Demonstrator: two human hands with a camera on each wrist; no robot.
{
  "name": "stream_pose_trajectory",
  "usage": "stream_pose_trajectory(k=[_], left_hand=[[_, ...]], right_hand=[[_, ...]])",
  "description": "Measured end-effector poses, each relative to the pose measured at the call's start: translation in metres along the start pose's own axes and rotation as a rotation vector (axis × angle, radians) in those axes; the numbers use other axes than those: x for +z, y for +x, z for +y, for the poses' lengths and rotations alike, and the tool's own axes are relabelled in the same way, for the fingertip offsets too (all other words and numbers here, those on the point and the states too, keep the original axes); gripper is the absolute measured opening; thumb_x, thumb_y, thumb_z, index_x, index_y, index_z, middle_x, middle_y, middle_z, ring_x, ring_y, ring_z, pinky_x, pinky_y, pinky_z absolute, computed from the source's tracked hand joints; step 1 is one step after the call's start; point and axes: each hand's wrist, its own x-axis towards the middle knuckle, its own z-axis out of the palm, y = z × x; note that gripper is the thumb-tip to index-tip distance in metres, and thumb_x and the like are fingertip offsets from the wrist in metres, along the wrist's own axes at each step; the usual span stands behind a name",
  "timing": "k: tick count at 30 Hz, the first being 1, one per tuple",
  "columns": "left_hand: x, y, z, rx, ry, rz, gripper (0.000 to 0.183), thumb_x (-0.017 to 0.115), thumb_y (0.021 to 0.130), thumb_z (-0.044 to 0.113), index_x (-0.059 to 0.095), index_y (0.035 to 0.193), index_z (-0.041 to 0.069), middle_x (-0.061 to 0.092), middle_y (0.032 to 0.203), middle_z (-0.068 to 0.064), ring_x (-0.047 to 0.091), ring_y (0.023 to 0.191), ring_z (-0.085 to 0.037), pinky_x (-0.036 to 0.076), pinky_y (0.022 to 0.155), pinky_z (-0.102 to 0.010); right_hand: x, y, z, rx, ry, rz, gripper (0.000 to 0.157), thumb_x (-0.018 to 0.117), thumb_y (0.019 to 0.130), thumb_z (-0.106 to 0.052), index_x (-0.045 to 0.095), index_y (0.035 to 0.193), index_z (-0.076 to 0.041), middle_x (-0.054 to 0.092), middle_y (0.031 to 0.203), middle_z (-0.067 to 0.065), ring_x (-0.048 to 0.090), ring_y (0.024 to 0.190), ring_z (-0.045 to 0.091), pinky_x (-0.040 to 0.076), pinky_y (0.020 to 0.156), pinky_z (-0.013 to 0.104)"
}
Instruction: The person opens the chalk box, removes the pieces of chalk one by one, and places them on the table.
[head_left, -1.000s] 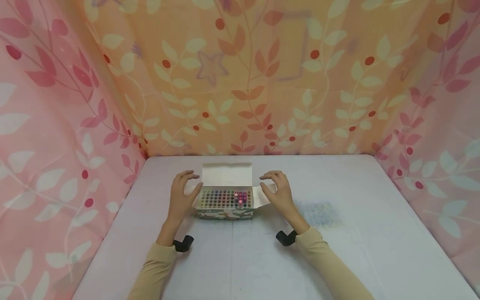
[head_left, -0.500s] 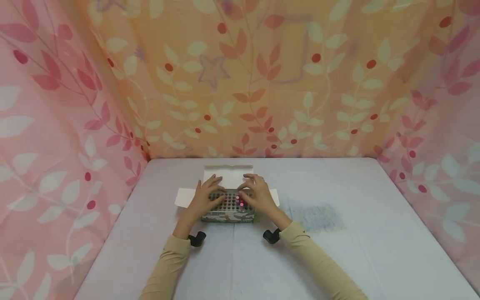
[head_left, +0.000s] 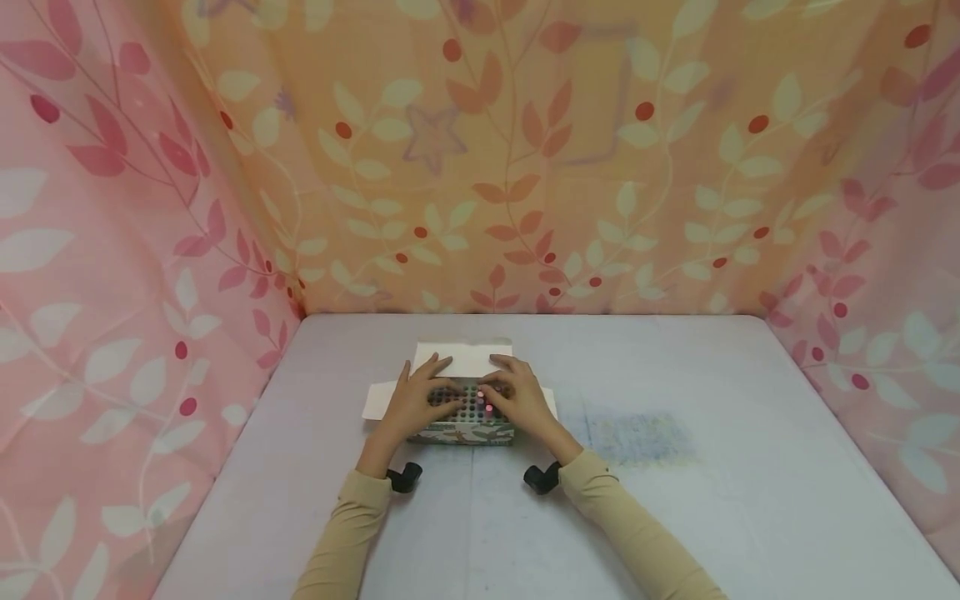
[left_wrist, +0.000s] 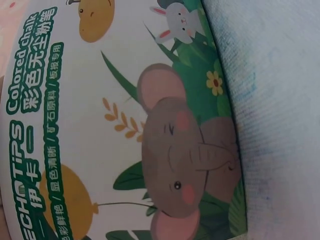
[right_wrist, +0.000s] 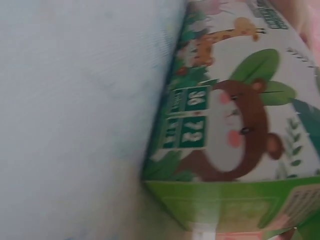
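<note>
A chalk box (head_left: pixel 457 435) printed with cartoon animals stands open on the table, filled with rows of coloured chalk ends. Above its left half is my left hand (head_left: pixel 408 404), thumb and index finger spread apart over the rows. My right hand (head_left: pixel 525 404) reaches over the right half, its thumb and index fingertips close together beside the pink chalk sticks (head_left: pixel 489 409) that stick up above the rest. Whether those fingertips pinch a stick is too small to tell. The left wrist view shows the box front (left_wrist: pixel 170 135) with "Colored chalk"; the right wrist view shows its green end (right_wrist: pixel 235 205).
The white lid (head_left: pixel 465 360) is folded back behind the box, and a side flap (head_left: pixel 378 400) sticks out on the left. Bluish chalk smudges (head_left: pixel 637 437) mark the white tabletop (head_left: pixel 480 533). Patterned curtains (head_left: pixel 525 167) hang around the table.
Both hands have come inward from beside the box to over the chalk rows. During the last half second they have shifted only slightly.
</note>
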Motion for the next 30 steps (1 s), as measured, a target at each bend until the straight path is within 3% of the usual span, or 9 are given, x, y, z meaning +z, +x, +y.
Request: stream_pose_trajectory(k=[7,14,24,30], left_hand=[[0.0,0.0,-0.001,-0.003,0.004,0.006,0.023,0.064,0.072,0.049,0.065,0.088,0.033,0.041,0.134,0.0,0.026,0.13,-0.023,0.004,0.108,-0.054],[0.002,-0.001,-0.001,-0.016,-0.006,-0.006,0.019,0.064,0.073,0.048,0.064,0.086,0.034,0.039,0.135,0.002,0.026,0.13,-0.021,0.004,0.108,-0.053],[-0.001,-0.003,0.002,-0.029,-0.02,-0.004,0.019,0.065,0.073,0.046,0.065,0.086,0.032,0.04,0.135,0.001,0.026,0.13,-0.022,0.003,0.109,-0.051],[-0.001,-0.003,0.003,-0.037,-0.008,-0.012,0.019,0.064,0.073,0.048,0.065,0.085,0.033,0.039,0.136,0.002,0.025,0.13,-0.021,0.002,0.109,-0.051]], right_hand=[[-0.008,0.007,-0.005,0.06,-0.012,-0.081,0.013,0.063,0.08,-0.028,0.069,0.086,-0.018,0.045,0.128,0.01,0.042,0.108,0.028,0.041,0.086,0.045],[-0.009,0.01,-0.008,0.008,-0.088,-0.096,0.011,0.062,0.081,-0.026,0.067,0.087,-0.018,0.045,0.129,0.012,0.044,0.108,0.032,0.039,0.086,0.053],[-0.01,0.01,-0.012,-0.006,-0.046,-0.038,0.011,0.057,0.085,-0.025,0.063,0.089,-0.018,0.043,0.129,0.013,0.045,0.107,0.031,0.034,0.092,0.055],[-0.018,0.014,-0.015,-0.016,0.038,0.063,0.009,0.058,0.085,-0.024,0.062,0.09,-0.017,0.043,0.128,0.012,0.043,0.114,0.03,0.037,0.092,0.052]])
